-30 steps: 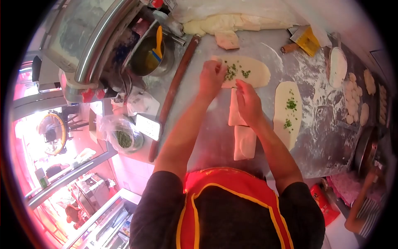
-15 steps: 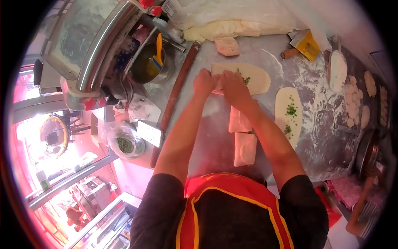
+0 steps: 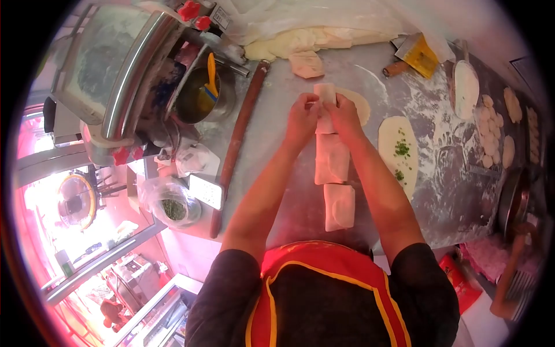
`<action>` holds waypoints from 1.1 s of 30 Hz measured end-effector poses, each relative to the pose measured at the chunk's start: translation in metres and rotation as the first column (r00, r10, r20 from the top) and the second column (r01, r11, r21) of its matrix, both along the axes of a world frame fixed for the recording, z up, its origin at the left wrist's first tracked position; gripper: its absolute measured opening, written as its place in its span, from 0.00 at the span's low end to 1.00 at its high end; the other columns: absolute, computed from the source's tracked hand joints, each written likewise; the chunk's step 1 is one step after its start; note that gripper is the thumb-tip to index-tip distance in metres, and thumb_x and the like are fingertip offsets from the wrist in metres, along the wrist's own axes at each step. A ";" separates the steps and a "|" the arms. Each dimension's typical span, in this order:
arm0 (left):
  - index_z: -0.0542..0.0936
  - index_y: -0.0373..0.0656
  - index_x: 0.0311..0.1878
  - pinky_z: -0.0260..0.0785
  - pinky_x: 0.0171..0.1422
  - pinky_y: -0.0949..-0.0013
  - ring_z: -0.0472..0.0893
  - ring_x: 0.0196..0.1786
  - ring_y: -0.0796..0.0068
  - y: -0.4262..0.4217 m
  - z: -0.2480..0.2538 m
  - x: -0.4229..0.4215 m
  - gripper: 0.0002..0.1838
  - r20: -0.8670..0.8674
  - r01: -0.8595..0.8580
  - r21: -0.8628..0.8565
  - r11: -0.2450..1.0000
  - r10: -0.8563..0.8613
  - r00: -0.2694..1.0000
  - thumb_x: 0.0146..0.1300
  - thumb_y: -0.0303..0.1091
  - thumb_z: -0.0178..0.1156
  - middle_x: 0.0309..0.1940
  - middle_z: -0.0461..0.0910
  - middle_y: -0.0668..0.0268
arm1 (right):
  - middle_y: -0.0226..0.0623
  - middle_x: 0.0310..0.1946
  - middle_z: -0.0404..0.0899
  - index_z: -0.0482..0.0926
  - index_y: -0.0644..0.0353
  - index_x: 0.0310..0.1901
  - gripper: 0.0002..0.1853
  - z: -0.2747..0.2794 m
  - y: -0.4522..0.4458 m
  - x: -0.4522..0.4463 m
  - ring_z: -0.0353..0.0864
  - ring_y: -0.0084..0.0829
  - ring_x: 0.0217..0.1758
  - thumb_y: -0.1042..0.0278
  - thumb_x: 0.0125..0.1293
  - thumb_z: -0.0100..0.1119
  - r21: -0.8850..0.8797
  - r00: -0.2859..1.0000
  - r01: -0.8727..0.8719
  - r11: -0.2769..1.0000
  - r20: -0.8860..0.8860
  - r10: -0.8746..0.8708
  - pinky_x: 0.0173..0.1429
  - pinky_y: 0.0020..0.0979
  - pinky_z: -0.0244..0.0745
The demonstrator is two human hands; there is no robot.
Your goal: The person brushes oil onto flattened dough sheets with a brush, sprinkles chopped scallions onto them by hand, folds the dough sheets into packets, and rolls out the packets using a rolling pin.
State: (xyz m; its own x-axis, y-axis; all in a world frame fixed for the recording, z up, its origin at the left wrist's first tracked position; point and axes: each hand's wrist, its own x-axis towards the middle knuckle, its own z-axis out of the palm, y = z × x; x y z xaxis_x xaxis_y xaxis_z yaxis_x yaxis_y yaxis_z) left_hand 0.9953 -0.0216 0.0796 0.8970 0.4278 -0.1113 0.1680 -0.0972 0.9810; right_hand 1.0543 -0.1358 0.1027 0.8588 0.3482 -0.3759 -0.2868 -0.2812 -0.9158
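Observation:
A strip of dough [image 3: 325, 94], partly folded over itself, lies between my two hands on the metal table. My left hand [image 3: 303, 120] has its fingers curled and pinched at the dough's left edge. On the other side, my right hand [image 3: 345, 120] grips the right edge, fingers bent over it. The unfolded end of the dough [image 3: 357, 106] shows flat beyond my right hand. Nearer to me, a folded dough piece [image 3: 331, 161] lies just below my hands, with another folded piece [image 3: 339, 207] below that. To the right is a flat dough oval [image 3: 393, 136] topped with chopped green onion [image 3: 402, 148].
A long rolling pin [image 3: 239, 141] lies at the left, beside a pot [image 3: 193, 113] holding an orange-handled brush [image 3: 212, 72]. A dough lump [image 3: 306, 64] and a scraper [image 3: 419, 58] lie at the back. Small dough balls [image 3: 489, 133] and a co-worker's arm [image 3: 509, 277] are at right.
The dough's left part has been folded over toward the right, covering the green onion on it. My hands have moved slightly right and now sit on either side of the narrowed strip.

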 end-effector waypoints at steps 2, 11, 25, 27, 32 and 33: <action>0.78 0.40 0.50 0.74 0.48 0.65 0.80 0.43 0.66 -0.001 -0.013 -0.004 0.14 0.021 -0.029 0.447 0.894 0.022 1.000 0.59 0.27 0.61 0.47 0.79 0.58 | 0.54 0.47 0.81 0.76 0.68 0.53 0.18 -0.020 -0.002 0.003 0.81 0.49 0.52 0.69 0.63 0.53 -0.031 0.993 0.017 0.999 0.121 -0.014 0.56 0.41 0.74; 0.79 0.46 0.51 0.71 0.56 0.59 0.74 0.53 0.56 -0.021 -0.021 0.003 0.17 -0.022 0.032 0.738 0.674 -0.023 0.999 0.56 0.32 0.64 0.51 0.76 0.63 | 0.52 0.46 0.79 0.76 0.65 0.51 0.16 -0.031 -0.034 0.016 0.78 0.52 0.51 0.75 0.60 0.57 -0.308 0.803 0.119 0.944 0.589 0.091 0.55 0.45 0.73; 0.76 0.47 0.59 0.60 0.70 0.56 0.69 0.68 0.57 -0.027 -0.023 0.005 0.24 -0.044 0.208 0.885 0.417 -0.371 0.928 0.57 0.26 0.58 0.63 0.73 0.62 | 0.44 0.31 0.83 0.78 0.64 0.36 0.10 -0.019 -0.066 0.049 0.83 0.42 0.36 0.68 0.56 0.63 -0.302 0.953 0.071 0.951 0.301 0.024 0.43 0.38 0.77; 0.76 0.47 0.59 0.63 0.68 0.57 0.71 0.66 0.56 -0.030 -0.020 0.005 0.23 -0.041 0.207 0.739 0.641 -0.263 0.964 0.59 0.27 0.56 0.62 0.74 0.61 | 0.44 0.33 0.83 0.79 0.65 0.38 0.10 -0.006 -0.045 0.035 0.84 0.40 0.37 0.67 0.58 0.61 -0.176 0.974 0.060 0.982 0.225 -0.019 0.44 0.37 0.78; 0.74 0.43 0.61 0.66 0.65 0.54 0.72 0.64 0.51 -0.027 -0.021 -0.005 0.22 0.165 -0.028 0.645 0.764 -0.103 0.981 0.61 0.29 0.53 0.59 0.76 0.57 | 0.47 0.41 0.84 0.80 0.67 0.47 0.14 -0.039 -0.015 0.011 0.84 0.41 0.45 0.68 0.64 0.54 -0.071 0.970 0.035 0.997 0.241 -0.017 0.50 0.35 0.78; 0.74 0.42 0.60 0.66 0.65 0.54 0.72 0.64 0.52 -0.026 -0.018 -0.007 0.22 0.097 0.069 0.672 0.738 -0.179 0.979 0.62 0.28 0.53 0.59 0.76 0.57 | 0.48 0.43 0.84 0.80 0.66 0.48 0.15 -0.041 -0.017 0.012 0.84 0.43 0.46 0.68 0.64 0.54 -0.012 0.978 0.026 1.000 0.208 -0.023 0.52 0.35 0.77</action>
State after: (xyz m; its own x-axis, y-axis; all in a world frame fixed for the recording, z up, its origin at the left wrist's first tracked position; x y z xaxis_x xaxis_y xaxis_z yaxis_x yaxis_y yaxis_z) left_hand 0.9879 -0.0475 0.0619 0.9289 0.2275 0.2924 -0.0302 -0.7402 0.6717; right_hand 1.0664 -0.1527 0.0618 0.9269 0.3214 -0.1936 -0.0980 -0.2906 -0.9518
